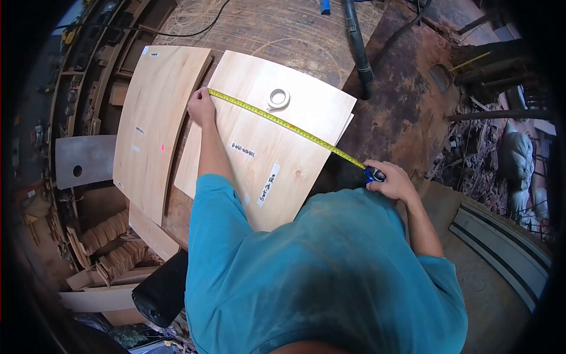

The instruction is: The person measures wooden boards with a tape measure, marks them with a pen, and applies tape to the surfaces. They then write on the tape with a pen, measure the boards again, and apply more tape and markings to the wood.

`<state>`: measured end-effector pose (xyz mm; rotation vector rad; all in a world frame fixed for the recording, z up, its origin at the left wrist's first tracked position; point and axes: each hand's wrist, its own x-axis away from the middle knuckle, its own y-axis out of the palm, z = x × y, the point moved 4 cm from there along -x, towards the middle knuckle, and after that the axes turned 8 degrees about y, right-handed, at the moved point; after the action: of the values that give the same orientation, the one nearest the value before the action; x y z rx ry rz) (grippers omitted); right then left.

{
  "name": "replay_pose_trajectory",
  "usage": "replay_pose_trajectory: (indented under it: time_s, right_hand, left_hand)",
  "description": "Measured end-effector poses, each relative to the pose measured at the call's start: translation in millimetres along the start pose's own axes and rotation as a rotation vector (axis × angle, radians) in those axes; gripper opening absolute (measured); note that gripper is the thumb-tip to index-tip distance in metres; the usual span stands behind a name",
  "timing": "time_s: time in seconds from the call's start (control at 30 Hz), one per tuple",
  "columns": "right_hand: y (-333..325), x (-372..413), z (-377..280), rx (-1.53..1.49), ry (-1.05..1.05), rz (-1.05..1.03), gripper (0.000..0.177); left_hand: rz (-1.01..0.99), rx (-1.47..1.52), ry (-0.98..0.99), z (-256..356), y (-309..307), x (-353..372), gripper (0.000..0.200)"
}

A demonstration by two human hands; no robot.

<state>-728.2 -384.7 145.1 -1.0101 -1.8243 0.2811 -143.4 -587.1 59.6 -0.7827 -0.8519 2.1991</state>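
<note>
A yellow tape measure blade (277, 121) stretches across a pale wooden panel (295, 171) on the table. Its end is pinched in my left hand (202, 107), closed at the panel's left edge. My right hand (394, 180) is wrapped round the blue and black tape measure case (374, 174), beyond the panel's right edge. A roll of white tape (278, 99) lies on the panel just above the blade. Handwritten labels mark the panel below the blade. Another wooden panel (156, 130) lies to the left.
A black hose (357, 47) runs over the worn table top (247, 23) at the back. Shelves (82, 88) with small items stand on the left, above stacked wood pieces (121, 248). A black cylinder (162, 289) is at the lower left. Debris and wrapped bundles (519, 153) lie at the right.
</note>
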Motion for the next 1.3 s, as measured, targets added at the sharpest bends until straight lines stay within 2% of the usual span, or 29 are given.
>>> replay_pose_trajectory:
  time_s: [1.3]
  right_hand:
    - [1.7, -1.1, 2.2, -0.011, 0.003, 0.001, 0.069]
  left_hand:
    - [-0.007, -0.015, -0.013, 7.6, -4.0, 0.7, 0.035]
